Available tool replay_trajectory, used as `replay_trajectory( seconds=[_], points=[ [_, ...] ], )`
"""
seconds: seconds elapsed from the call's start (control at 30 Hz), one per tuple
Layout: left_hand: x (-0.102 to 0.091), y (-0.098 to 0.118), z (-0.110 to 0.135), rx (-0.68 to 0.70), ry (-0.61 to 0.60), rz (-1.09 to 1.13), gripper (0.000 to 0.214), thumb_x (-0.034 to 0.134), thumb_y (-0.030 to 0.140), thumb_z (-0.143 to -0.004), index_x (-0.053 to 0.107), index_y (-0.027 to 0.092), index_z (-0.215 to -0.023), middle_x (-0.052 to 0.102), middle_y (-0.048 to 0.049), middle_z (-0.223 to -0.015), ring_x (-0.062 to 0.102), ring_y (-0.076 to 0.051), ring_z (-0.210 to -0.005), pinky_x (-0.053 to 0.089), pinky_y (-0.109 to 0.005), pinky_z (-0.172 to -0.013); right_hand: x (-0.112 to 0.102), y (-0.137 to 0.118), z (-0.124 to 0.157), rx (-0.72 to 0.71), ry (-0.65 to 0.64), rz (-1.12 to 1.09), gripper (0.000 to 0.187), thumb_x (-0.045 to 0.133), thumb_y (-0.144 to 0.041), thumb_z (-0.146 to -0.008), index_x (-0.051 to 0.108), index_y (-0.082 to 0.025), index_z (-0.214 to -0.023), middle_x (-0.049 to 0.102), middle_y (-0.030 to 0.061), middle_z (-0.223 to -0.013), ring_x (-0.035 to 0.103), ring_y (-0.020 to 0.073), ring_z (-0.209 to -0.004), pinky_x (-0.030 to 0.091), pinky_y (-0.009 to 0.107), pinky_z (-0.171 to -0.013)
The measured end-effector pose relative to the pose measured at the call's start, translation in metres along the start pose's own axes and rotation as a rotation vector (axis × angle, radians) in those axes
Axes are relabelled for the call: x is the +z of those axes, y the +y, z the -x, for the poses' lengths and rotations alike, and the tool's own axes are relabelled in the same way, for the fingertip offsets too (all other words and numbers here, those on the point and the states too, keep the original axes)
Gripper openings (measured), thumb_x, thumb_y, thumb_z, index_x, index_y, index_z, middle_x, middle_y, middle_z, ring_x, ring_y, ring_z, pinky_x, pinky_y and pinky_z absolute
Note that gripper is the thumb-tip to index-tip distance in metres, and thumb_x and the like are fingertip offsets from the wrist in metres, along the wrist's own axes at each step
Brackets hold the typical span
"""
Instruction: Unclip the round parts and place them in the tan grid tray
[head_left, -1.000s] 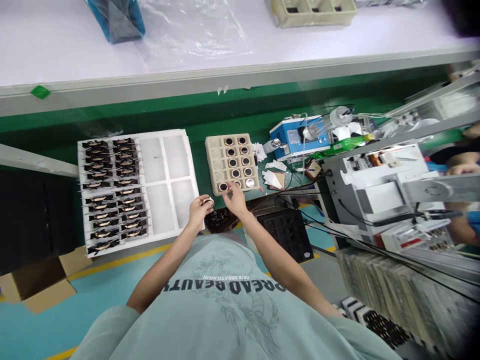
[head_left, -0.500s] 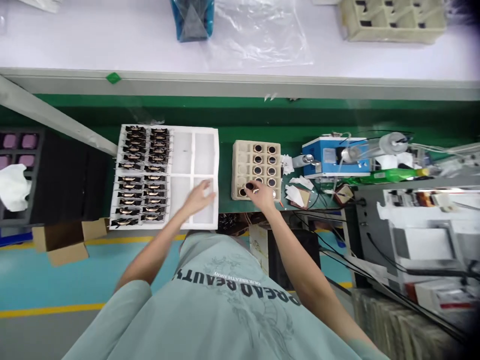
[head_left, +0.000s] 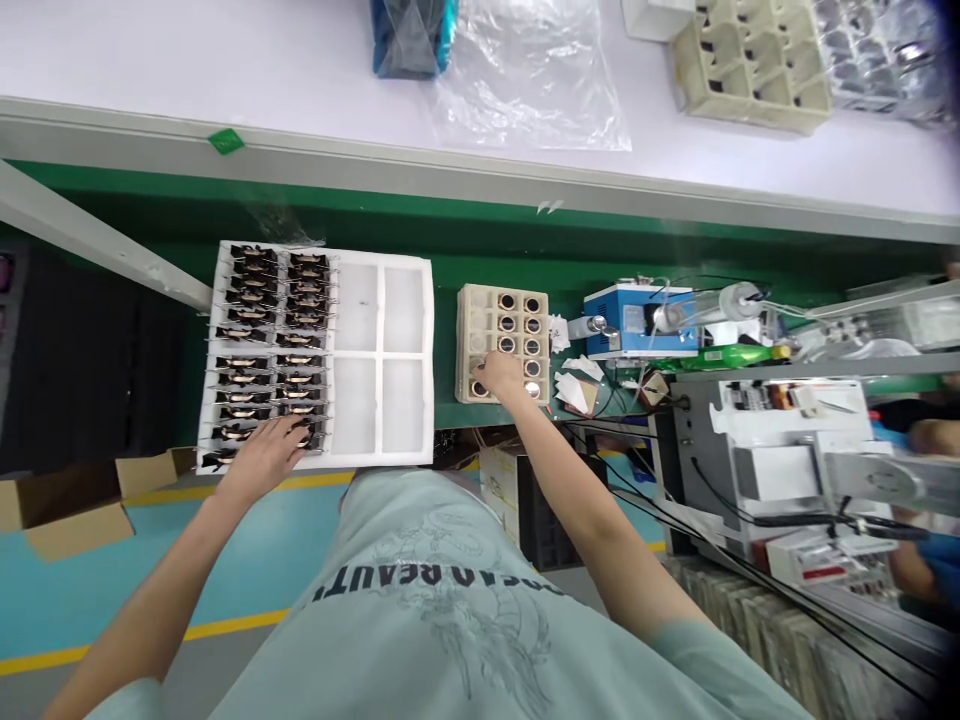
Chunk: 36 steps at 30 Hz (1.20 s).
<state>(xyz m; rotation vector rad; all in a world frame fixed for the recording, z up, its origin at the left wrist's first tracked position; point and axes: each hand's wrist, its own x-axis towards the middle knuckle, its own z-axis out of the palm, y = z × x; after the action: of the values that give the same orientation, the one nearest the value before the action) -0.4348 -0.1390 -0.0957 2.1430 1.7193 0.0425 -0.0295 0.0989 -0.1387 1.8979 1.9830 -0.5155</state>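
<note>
My left hand [head_left: 264, 458] rests at the near end of a white foam tray [head_left: 381, 355], fingers stretched over the black parts with thin wire-like ends [head_left: 301, 392] standing there in two columns. Its fingertips touch or nearly touch one of them; a firm grip does not show. My right hand [head_left: 502, 374] is closed in a pinch at a left-column pocket of a beige pocketed tray [head_left: 478, 320]. A small dark round piece seems to be between its fingertips, mostly hidden. Round dark-faced pieces with pale rims [head_left: 507, 323] sit in the other two columns.
Right of the beige tray are crumpled white papers [head_left: 574, 390], a blue box device [head_left: 626, 320] and a green bottle [head_left: 739, 357]. A white shelf [head_left: 300, 75] runs above the bench. Black crates [head_left: 90, 360] stand at left. Part of another person shows at far right.
My left hand has moved left from the vacant foam compartments to the black parts. My right hand has shifted slightly and lowered the round piece into the left column. The view has turned slightly.
</note>
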Motion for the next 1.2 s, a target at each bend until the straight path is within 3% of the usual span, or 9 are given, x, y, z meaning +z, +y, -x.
replay_trajectory(
  seconds=[0.3,0.43,0.53,0.6,0.67,0.77,0.83,0.97,1.2],
  points=[
    [0.000,-0.015,0.001,0.094,-0.019,-0.018,0.032,0.042,0.022,-0.090,0.072,0.020,-0.095,0.066,-0.0197,-0.124,0.060,-0.037,-0.115,0.045,-0.056,-0.098,0.034,-0.009,0.026,0.048,0.203,-0.175,0.036,0.043,-0.033,-0.101,0.065,-0.010,-0.119,0.071,0.0192,-0.111,0.064,0.0276,-0.108,0.046,0.033,-0.090],
    [-0.015,-0.001,0.000,0.003,0.168,0.072,0.027,0.049,0.035,-0.090,0.071,0.021,-0.092,0.068,-0.0177,-0.118,0.062,-0.037,-0.111,0.045,-0.058,-0.098,0.031,-0.011,0.021,0.131,0.200,-0.263,0.032,0.050,-0.029,-0.099,0.061,-0.010,-0.122,0.070,0.0197,-0.109,0.065,0.0282,-0.107,0.047,0.034,-0.088],
    [-0.021,0.043,-0.035,-0.176,0.392,0.321,0.025,0.063,0.047,-0.082,0.071,0.024,-0.088,0.069,-0.0131,-0.113,0.062,-0.037,-0.110,0.046,-0.057,-0.098,0.023,-0.011,0.022,0.167,0.238,-0.385,0.034,0.054,-0.030,-0.097,0.058,-0.009,-0.124,0.068,0.0203,-0.113,0.064,0.0288,-0.109,0.047,0.036,-0.091],
    [-0.017,0.089,-0.079,-0.285,0.425,0.648,0.026,0.073,0.049,-0.072,0.071,0.025,-0.083,0.070,-0.0093,-0.106,0.063,-0.035,-0.107,0.047,-0.054,-0.098,0.018,-0.008,0.032,0.135,0.304,-0.543,0.040,0.054,-0.033,-0.096,0.056,-0.009,-0.128,0.067,0.0204,-0.119,0.063,0.0282,-0.111,0.047,0.036,-0.095],
    [-0.006,0.142,-0.129,-0.348,0.315,1.133,0.034,0.080,0.047,-0.065,0.073,0.021,-0.085,0.072,-0.0110,-0.098,0.065,-0.033,-0.101,0.049,-0.050,-0.094,0.015,-0.002,0.052,0.060,0.343,-0.781,0.044,0.050,-0.042,-0.097,0.057,-0.012,-0.128,0.066,0.0178,-0.121,0.063,0.0261,-0.109,0.048,0.035,-0.094],
    [0.011,0.213,-0.189,-0.292,0.145,1.446,0.045,0.081,0.052,-0.062,0.074,0.017,-0.088,0.074,-0.0108,-0.094,0.067,-0.026,-0.090,0.051,-0.041,-0.087,0.015,0.010,0.086,-0.082,0.217,-1.184,0.053,0.035,-0.058,-0.099,0.063,-0.018,-0.117,0.070,0.0110,-0.111,0.066,0.0222,-0.099,0.053,0.031,-0.082],
    [0.017,0.245,-0.211,-0.262,0.022,1.610,0.046,0.086,0.050,-0.058,0.074,0.015,-0.086,0.075,-0.0095,-0.090,0.067,-0.023,-0.086,0.050,-0.036,-0.086,0.017,0.020,0.102,-0.117,0.129,-1.378,0.061,0.029,-0.067,-0.096,0.064,-0.019,-0.109,0.070,0.0078,-0.101,0.066,0.0210,-0.092,0.054,0.029,-0.072],
    [0.016,0.276,-0.221,-0.215,-0.137,1.721,0.046,0.088,0.047,-0.060,0.073,0.013,-0.088,0.074,-0.0075,-0.088,0.066,-0.019,-0.083,0.051,-0.031,-0.083,0.019,0.040,0.114,-0.001,0.247,-1.421,0.062,0.037,-0.076,-0.090,0.060,-0.019,-0.084,0.065,0.0046,-0.077,0.063,0.0202,-0.076,0.052,0.028,-0.063],
    [0.007,0.302,-0.228,-0.308,-0.045,1.779,0.050,0.090,0.039,-0.058,0.063,0.017,-0.094,0.072,-0.0024,-0.088,0.066,-0.017,-0.075,0.054,-0.031,-0.073,0.007,0.069,0.125,-0.003,0.264,-1.447,0.055,0.034,-0.073,-0.093,0.053,-0.022,-0.085,0.067,0.0042,-0.070,0.061,0.0182,-0.056,0.048,0.030,-0.053]
  ],
)
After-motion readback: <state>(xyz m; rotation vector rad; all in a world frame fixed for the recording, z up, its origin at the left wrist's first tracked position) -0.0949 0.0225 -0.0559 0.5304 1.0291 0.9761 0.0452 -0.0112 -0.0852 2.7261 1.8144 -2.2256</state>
